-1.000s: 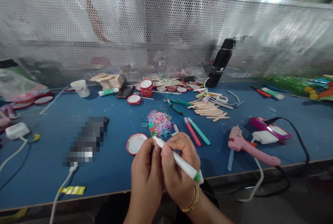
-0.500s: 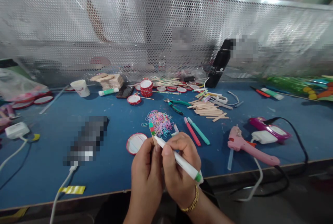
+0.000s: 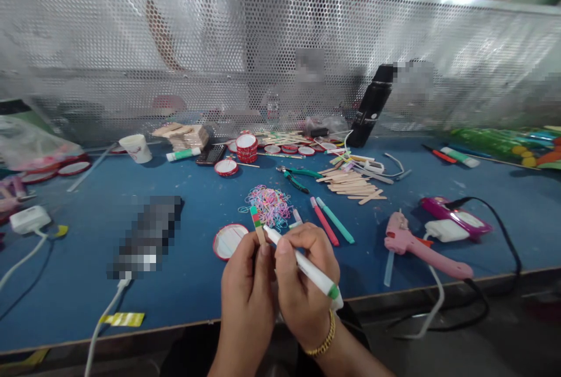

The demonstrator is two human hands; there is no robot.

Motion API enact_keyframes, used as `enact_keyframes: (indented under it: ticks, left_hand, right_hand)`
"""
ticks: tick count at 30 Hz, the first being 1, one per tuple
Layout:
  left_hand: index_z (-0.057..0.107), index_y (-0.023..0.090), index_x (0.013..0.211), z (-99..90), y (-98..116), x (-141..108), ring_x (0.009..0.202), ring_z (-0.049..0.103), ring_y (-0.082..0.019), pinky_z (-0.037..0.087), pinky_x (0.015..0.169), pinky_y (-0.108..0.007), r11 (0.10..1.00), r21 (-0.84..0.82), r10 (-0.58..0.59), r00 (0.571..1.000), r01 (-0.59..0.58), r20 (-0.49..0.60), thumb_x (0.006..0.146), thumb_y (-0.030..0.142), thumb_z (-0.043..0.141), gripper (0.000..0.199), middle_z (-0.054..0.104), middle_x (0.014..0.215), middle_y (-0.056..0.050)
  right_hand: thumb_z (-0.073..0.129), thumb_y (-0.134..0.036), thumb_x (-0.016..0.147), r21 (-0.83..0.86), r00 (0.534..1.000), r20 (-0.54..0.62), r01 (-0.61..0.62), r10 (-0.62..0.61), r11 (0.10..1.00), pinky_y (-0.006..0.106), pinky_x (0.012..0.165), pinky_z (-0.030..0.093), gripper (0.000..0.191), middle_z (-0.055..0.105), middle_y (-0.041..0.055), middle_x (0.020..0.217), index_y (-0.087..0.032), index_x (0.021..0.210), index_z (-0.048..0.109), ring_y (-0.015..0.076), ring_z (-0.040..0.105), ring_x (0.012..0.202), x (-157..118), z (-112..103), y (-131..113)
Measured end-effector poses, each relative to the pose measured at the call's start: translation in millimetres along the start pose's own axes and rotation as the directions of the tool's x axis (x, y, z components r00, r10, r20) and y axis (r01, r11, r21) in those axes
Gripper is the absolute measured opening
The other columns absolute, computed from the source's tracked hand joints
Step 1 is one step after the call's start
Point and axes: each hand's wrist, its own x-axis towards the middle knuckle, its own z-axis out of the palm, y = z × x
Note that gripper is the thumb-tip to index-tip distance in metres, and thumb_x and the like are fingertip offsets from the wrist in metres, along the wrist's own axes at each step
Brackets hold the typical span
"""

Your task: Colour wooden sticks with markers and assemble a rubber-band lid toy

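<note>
Between its thumb and fingers, my left hand [image 3: 249,283] pinches a wooden craft stick [image 3: 260,234] that points up and away. The stick's far end carries green and red bands; lower down the wood is bare. My right hand [image 3: 307,289] grips a white marker [image 3: 316,275] with a green end, its tip close beside the stick's right edge. Whether tip and stick touch, I cannot tell. Just beyond lies a heap of pastel rubber bands [image 3: 269,204]. A red-rimmed round lid [image 3: 229,241] sits left of the stick. Pink [image 3: 325,222] and teal markers [image 3: 335,220] lie to the right.
Plain craft sticks [image 3: 350,183] and green-handled pliers [image 3: 298,176] lie farther back. A pink glue gun [image 3: 421,251] with a cord rests at right, a phone [image 3: 149,234] on a cable at left. A black bottle [image 3: 371,108] leans against the perforated metal screen [image 3: 197,44].
The marker tip has moved off the banded part, slightly right of the stick. Another green band now shows below the red one. My left hand has stayed almost still.
</note>
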Motion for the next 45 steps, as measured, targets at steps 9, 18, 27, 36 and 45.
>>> enact_keyframes:
  ticks: [9,18,27,36,45]
  left_hand:
    - [0.060,0.022,0.078,1.2,0.2,-1.4,0.063,0.051,-0.013,0.044,0.057,-0.022,0.999,-0.031,-0.009,1.000,0.009,-0.008,0.100,0.034,0.057,0.025,0.059,0.071,0.002]
    - [0.058,0.023,0.076,0.9,0.9,-0.4,0.063,0.051,-0.013,0.044,0.057,-0.022,1.000,-0.026,-0.015,1.000,0.015,-0.001,0.100,0.033,0.056,0.026,0.059,0.070,0.002]
    - [0.062,0.023,0.082,0.6,-0.7,-0.4,0.063,0.053,-0.012,0.045,0.058,-0.020,1.000,0.003,0.025,1.000,-0.025,-0.009,0.102,0.033,0.056,0.024,0.061,0.071,0.003]
    - [0.058,0.022,0.077,1.4,-0.2,-2.4,0.063,0.050,-0.013,0.045,0.056,-0.022,0.999,-0.036,-0.023,1.000,0.023,-0.001,0.100,0.034,0.056,0.027,0.058,0.070,0.002]
    - [0.060,0.022,0.079,0.4,-1.9,-1.1,0.063,0.051,-0.012,0.044,0.056,-0.021,1.000,-0.011,-0.014,1.000,0.014,-0.001,0.101,0.035,0.055,0.026,0.060,0.072,0.002]
  right_hand:
    - [0.056,-0.014,0.096,0.043,0.998,0.060,0.031,-0.034,0.999,0.036,0.074,0.050,0.010,0.061,-0.0024,0.080,-0.023,0.092,0.054,0.0138,0.060,0.072,1.0,-2.4,-2.1]
    - [0.056,-0.014,0.096,0.023,0.997,0.066,0.037,-0.038,0.999,0.037,0.077,0.051,0.010,0.062,-0.0020,0.080,-0.022,0.091,0.053,0.0144,0.062,0.074,0.7,-1.4,-1.8]
    - [0.056,-0.013,0.096,0.023,1.000,0.011,-0.001,0.001,1.000,0.035,0.076,0.050,0.010,0.061,-0.0026,0.081,-0.022,0.092,0.055,0.0132,0.060,0.072,-0.4,-1.0,-1.2]
    - [0.056,-0.014,0.096,0.044,0.997,0.072,0.038,-0.041,0.998,0.036,0.078,0.050,0.009,0.061,-0.0035,0.080,-0.022,0.092,0.053,0.0126,0.061,0.074,0.9,-2.3,-2.4]
    - [0.056,-0.015,0.096,0.001,0.999,0.044,0.020,-0.020,1.000,0.035,0.076,0.050,0.010,0.062,-0.0031,0.081,-0.023,0.091,0.053,0.0128,0.062,0.073,1.3,-1.3,-2.4]
